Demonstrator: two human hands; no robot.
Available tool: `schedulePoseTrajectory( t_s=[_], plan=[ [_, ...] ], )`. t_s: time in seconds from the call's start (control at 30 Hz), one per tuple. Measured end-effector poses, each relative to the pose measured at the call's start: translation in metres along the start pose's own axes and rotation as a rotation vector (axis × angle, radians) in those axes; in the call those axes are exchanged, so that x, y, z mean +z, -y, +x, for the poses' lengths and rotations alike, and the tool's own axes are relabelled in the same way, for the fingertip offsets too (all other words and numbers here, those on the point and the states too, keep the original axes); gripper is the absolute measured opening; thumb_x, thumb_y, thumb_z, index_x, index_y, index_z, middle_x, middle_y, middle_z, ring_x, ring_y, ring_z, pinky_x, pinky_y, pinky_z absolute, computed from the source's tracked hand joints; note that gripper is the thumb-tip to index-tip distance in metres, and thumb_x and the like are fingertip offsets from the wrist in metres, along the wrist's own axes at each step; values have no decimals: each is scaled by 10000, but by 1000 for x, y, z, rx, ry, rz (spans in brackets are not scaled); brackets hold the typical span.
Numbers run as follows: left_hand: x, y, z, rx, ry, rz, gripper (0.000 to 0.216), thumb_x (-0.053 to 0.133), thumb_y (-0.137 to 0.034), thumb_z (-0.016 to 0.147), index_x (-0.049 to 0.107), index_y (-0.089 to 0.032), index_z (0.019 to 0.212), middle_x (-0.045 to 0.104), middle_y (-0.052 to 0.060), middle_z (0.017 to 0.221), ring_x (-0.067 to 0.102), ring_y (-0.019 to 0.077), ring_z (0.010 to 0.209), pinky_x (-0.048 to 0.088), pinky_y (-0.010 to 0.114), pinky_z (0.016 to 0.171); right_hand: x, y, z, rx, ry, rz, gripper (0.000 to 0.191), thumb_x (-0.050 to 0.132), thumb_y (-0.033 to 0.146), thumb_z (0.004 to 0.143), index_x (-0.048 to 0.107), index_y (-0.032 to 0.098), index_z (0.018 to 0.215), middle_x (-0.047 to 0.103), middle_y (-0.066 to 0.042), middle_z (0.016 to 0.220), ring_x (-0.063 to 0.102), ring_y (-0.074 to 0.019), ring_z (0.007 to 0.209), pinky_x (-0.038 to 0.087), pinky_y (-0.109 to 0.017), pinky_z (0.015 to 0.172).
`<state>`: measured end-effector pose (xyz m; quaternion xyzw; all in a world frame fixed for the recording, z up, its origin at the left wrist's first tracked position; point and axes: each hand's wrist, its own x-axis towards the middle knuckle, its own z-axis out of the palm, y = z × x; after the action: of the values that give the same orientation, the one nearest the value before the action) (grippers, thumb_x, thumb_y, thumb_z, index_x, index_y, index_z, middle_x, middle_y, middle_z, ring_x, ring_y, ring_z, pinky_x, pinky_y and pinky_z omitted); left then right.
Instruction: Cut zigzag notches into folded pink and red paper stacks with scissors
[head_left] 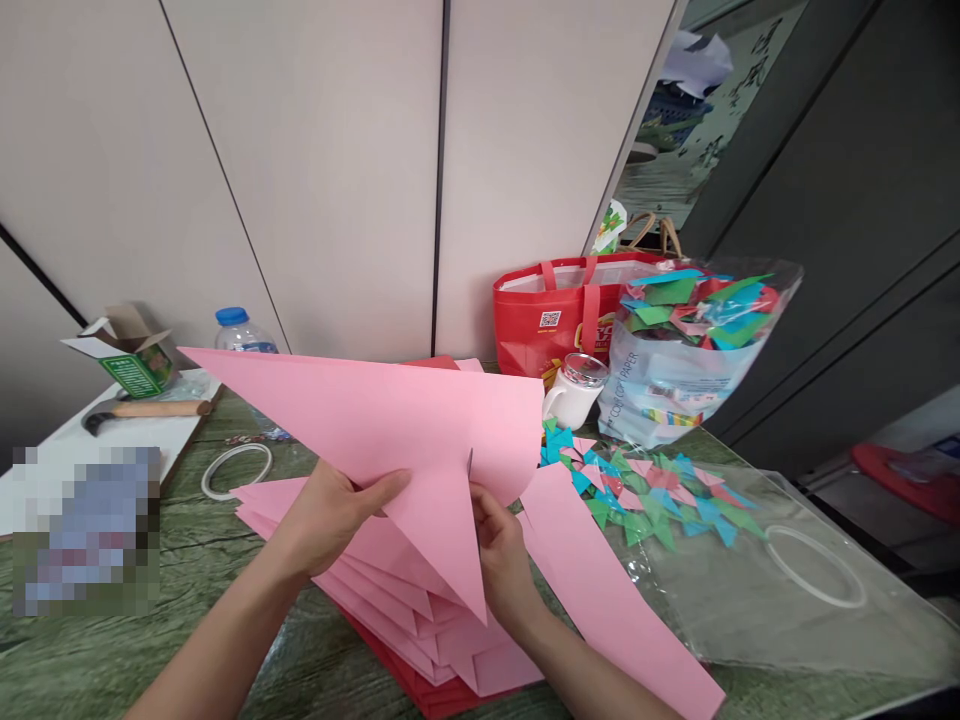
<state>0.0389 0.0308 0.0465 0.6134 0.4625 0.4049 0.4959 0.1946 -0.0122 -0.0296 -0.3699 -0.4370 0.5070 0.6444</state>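
Note:
I hold a large pink paper sheet point(390, 410) lifted above the table; it is curved and partly folded, with a point hanging down. My left hand point(330, 515) grips it from the left with the thumb on top. My right hand point(499, 555) pinches its lower right edge. Under both hands lies a stack of pink sheets point(420, 620) on red paper. A long pink strip point(615, 600) lies to the right of the stack.
Small folded paper triangles point(652, 490) in several colours lie on a clear plastic sheet point(787, 600). Behind them stand a white mug point(574, 395), a clear bag of folded pieces point(690, 350) and a red tote bag point(555, 315). At left are a tape ring point(236, 470), a water bottle point(244, 335), a green box point(131, 355) and a knife point(146, 408).

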Motion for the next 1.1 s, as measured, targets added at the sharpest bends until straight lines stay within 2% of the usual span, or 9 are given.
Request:
schedulePoseTrajectory(
  t_s=[0.63,1.1],
  plan=[
    [4,2,0,-41,-20,-57,311,674,-344,669,606,-169,917,674,53,858,590,199,732,489,286,564,1,6,0,37,-55,-63,306,736,162,577,623,168,861,688,-43,818,621,-172,744,482,-232,649],
    [3,3,1,-45,5,-121,331,671,-328,671,585,-163,945,676,64,897,603,211,763,493,300,589,-1,4,-2,15,-42,-138,230,645,168,638,610,162,864,682,-55,812,608,-176,701,481,-258,629]
  ],
)
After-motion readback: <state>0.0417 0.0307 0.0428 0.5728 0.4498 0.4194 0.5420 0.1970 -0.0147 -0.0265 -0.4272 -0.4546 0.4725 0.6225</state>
